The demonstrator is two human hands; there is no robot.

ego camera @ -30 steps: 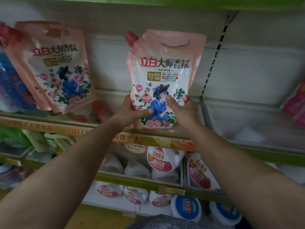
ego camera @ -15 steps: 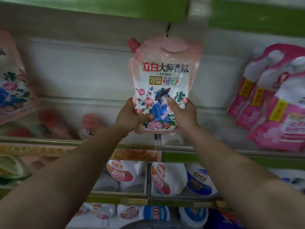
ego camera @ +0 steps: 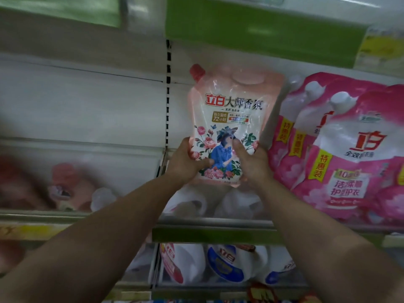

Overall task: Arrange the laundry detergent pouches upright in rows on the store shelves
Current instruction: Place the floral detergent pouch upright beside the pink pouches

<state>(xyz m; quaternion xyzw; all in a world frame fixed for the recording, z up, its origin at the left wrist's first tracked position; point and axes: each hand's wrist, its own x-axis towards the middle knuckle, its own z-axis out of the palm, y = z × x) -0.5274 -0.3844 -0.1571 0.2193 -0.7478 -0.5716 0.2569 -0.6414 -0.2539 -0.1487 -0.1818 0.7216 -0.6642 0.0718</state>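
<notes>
I hold a pale pink detergent pouch (ego camera: 231,110) with a red cap, roses and a blue-clad figure upright, above the front rail of the shelf (ego camera: 214,224). My left hand (ego camera: 185,160) grips its lower left corner and my right hand (ego camera: 251,162) grips its lower right corner, thumbs on the front. Just right of it stands a row of bright pink pouches (ego camera: 341,149), leaning slightly. The pouch's bottom edge is hidden behind my hands.
A perforated upright post (ego camera: 168,95) divides the shelf bays just left of the pouch. Blurred pink pouches (ego camera: 72,186) lie flat in the left bay. White detergent bottles (ego camera: 225,263) fill the shelf below. A green shelf edge (ego camera: 262,33) overhangs above.
The pouch and both hands have shifted right past the shelf post, into the bay beside the bright pink pouches. The view has panned right with them.
</notes>
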